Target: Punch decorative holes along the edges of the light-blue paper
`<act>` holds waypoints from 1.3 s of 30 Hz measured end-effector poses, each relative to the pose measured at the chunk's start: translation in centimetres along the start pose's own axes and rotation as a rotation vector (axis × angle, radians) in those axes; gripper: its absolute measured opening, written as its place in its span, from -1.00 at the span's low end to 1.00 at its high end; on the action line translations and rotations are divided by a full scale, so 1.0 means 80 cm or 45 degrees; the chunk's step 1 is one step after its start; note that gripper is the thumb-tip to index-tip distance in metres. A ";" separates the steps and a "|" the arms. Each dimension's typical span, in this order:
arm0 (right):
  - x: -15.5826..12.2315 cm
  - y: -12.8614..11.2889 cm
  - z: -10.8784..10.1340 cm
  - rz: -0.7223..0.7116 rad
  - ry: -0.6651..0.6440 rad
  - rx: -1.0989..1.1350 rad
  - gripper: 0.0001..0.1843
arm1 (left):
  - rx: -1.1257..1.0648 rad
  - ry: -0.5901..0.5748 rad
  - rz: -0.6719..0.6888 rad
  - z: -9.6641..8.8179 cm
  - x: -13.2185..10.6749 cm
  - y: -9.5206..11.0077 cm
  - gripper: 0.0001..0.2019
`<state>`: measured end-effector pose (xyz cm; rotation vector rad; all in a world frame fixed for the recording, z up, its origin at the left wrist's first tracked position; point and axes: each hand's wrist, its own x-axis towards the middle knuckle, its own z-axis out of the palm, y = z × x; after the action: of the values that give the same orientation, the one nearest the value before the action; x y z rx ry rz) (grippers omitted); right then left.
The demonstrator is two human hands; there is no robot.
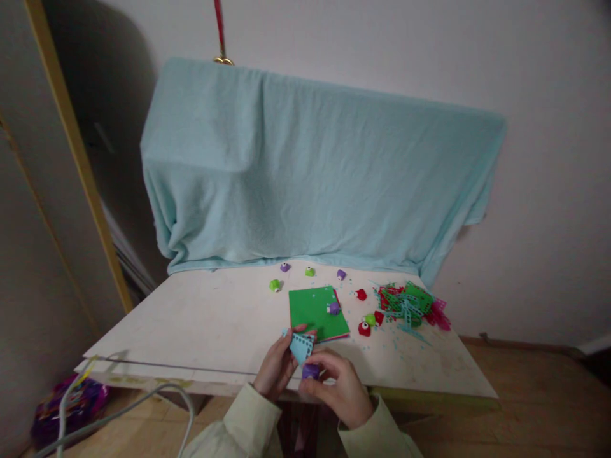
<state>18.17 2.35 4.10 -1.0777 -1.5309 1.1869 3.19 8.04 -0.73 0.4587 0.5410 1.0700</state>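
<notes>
My left hand (277, 364) is closed on a small light-blue paper sheet (301, 346) with rows of punched holes along its edges. Close beside it, my right hand (341, 381) grips a small purple paper punch (310, 371) between thumb and fingers, at the lower edge of the blue sheet. Whether the sheet sits inside the punch cannot be made out. Just beyond my hands lies a stack of coloured paper (310, 310), green on top, with another purple punch (333, 308) resting on its right side.
Several small punches lie around the stack, among them a green one (275, 285) and a red one (364, 329). A heap of punched paper scraps (411, 305) is at the right of the white table (200, 318). A light-blue cloth (324, 178) hangs behind; a cable (143, 394) loops at front left.
</notes>
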 end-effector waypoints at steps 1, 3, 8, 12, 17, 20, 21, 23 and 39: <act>0.002 0.002 0.002 0.014 0.018 -0.004 -0.74 | 0.008 0.000 -0.001 0.000 0.000 0.000 -0.61; 0.006 0.008 0.004 0.049 0.069 0.000 -0.75 | 0.027 -0.010 -0.002 0.000 0.000 -0.001 -0.61; 0.016 0.024 0.003 0.130 0.159 0.041 -0.68 | 0.087 -0.088 0.071 0.000 -0.001 -0.003 -0.65; 0.017 0.031 0.003 0.131 0.136 0.044 -0.67 | 0.164 -0.150 0.090 0.001 -0.003 -0.004 -0.64; 0.017 0.037 0.004 0.117 0.127 -0.022 -0.67 | 0.169 -0.163 0.085 -0.001 -0.003 -0.005 -0.66; 0.018 0.040 0.005 0.100 0.117 -0.061 -0.67 | 0.144 -0.163 0.084 -0.002 -0.002 -0.005 -0.68; 0.018 0.040 0.006 0.097 0.118 -0.068 -0.67 | 0.138 -0.164 0.082 -0.002 -0.002 -0.004 -0.68; 0.019 0.038 0.006 0.092 0.115 -0.073 -0.68 | 0.128 -0.160 0.072 -0.001 -0.001 -0.003 -0.70; 0.016 0.033 0.009 0.131 0.099 -0.064 -0.68 | 0.105 -0.141 0.055 0.001 -0.004 -0.001 -0.65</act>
<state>17.51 3.84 1.55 -1.2348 -1.4671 1.1666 3.14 7.69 -0.66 0.6012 0.4802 1.0598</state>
